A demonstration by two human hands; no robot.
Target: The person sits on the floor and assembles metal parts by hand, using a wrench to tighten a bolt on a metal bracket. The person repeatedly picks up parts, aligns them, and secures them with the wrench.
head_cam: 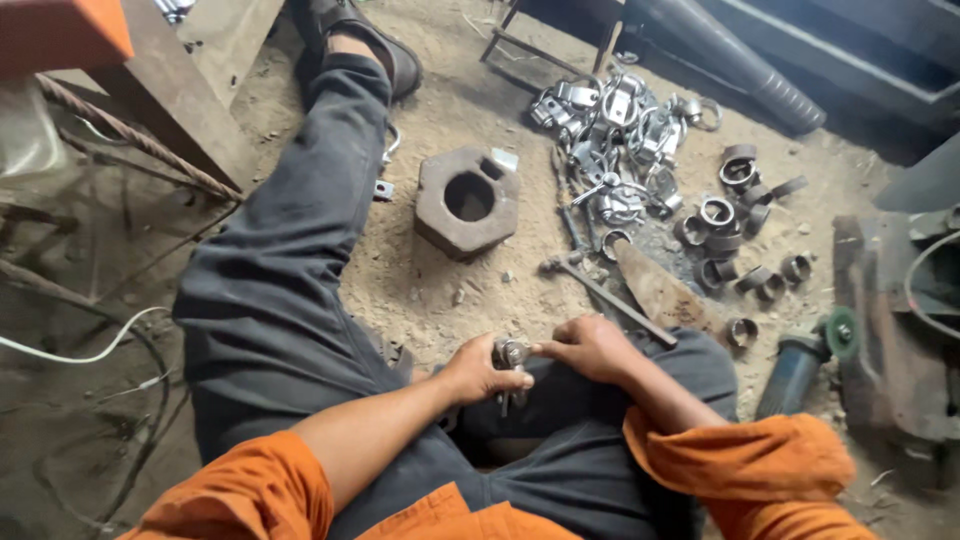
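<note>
I see the left hand [478, 370] clasping a small metal clamp [510, 358] at lower centre, right hand [590, 347] pinching its side. Sandy floor [440, 290] spreads beyond: hexagonal steel block [467, 200] centre, clamp pile [610, 130] upper right, open sand between.
</note>
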